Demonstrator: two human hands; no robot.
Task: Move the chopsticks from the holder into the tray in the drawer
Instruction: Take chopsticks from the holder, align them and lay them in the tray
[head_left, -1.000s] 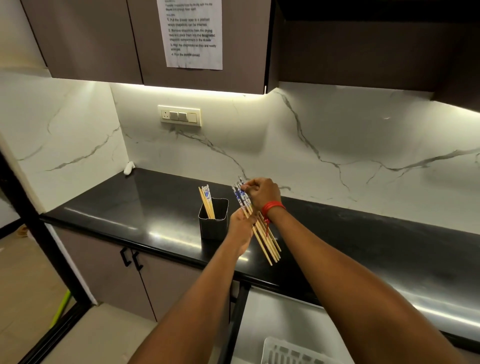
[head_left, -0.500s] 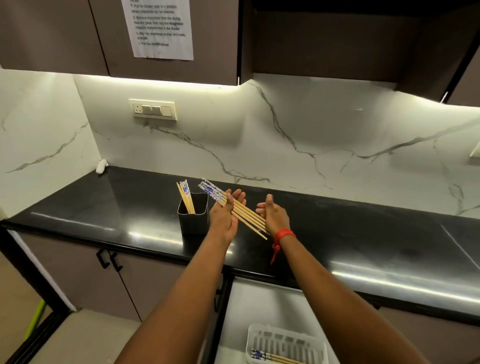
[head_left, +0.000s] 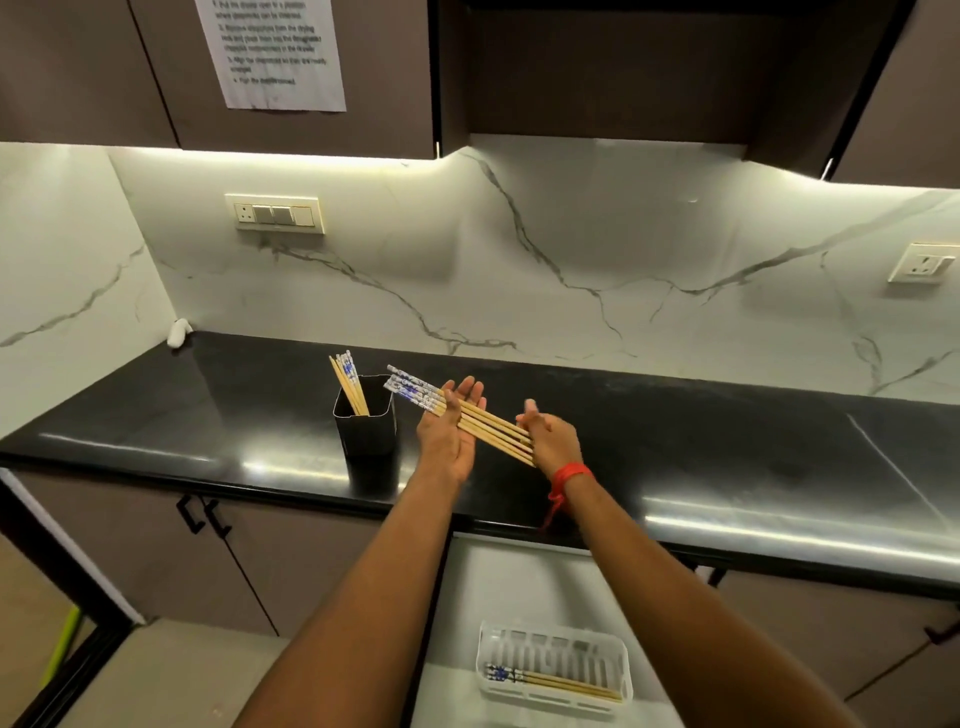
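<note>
A bundle of wooden chopsticks with blue-and-white patterned ends lies flat across both my palms above the black counter. My left hand supports the patterned end with its fingers extended. My right hand, with a red thread at the wrist, presses against the thin tips. The black square holder stands just left of my left hand with several chopsticks upright in it. Below, in the open drawer, the white slotted tray holds a few chopsticks lying along its near side.
The black counter runs along a marble backsplash. The white drawer is pulled out under the counter edge between my forearms. Cabinet doors with black handles sit to the left. A small white object lies in the far left corner.
The bundle went from hanging upright in my right hand's grip to lying level across both flat palms. The view tilted down and the tray in the drawer came fully into sight.
</note>
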